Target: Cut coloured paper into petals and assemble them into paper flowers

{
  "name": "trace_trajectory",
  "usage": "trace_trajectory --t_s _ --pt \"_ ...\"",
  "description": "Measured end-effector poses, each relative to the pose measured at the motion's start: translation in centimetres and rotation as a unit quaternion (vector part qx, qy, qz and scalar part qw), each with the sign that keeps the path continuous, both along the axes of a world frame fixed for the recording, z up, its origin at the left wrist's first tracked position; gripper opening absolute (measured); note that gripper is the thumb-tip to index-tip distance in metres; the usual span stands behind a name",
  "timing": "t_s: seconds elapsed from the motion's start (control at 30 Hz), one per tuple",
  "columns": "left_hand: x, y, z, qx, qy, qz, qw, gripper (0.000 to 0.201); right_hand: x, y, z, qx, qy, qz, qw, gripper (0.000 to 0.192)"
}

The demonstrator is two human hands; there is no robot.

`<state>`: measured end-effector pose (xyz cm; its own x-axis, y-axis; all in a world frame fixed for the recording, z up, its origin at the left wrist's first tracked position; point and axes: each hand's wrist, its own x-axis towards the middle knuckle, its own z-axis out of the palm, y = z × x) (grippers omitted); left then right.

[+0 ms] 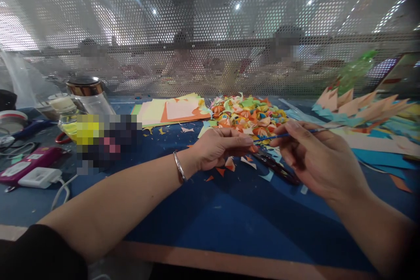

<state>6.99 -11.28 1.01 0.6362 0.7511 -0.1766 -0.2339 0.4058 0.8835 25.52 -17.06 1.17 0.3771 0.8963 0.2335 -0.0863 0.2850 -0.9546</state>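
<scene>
We pinch the thin blue stick (288, 134), light and stiff, between left hand (219, 148) and right hand (315, 157), near its 9 o'clock end.

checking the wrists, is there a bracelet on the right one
No: the thin metal bracelet sits on the wrist of the left hand, while the wrist behind the right hand is bare.

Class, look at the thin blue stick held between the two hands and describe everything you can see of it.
The thin blue stick is slender and straight, its material unclear. It lies almost level above the blue table, just in front of the heap of folded paper pieces. The left hand pinches its left end, and the right hand grips it near the middle. Its right end looks paler and blurred.
</scene>
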Motion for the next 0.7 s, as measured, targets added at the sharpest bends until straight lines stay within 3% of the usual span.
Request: trace_trajectory --t_s 0.33,0.5,0.7 --pt "-0.16 0.05 -0.55 0.173 0.015 0.021 0.984 0.016 0.55 0.34 -0.51 -0.016 -0.012 0.010 1.000 0.037" --pt "-0.42 -0.02 -0.46 0.252 0.024 0.022 0.967 0.019 0.35 0.14 -0.22 -0.062 -0.027 0.041 0.997 0.045" --pt "-0.36 0.42 -1.01 0.212 0.021 0.061 0.975 0.012 0.29 0.16 -0.11 -0.093 -0.044 0.054 0.993 0.044"
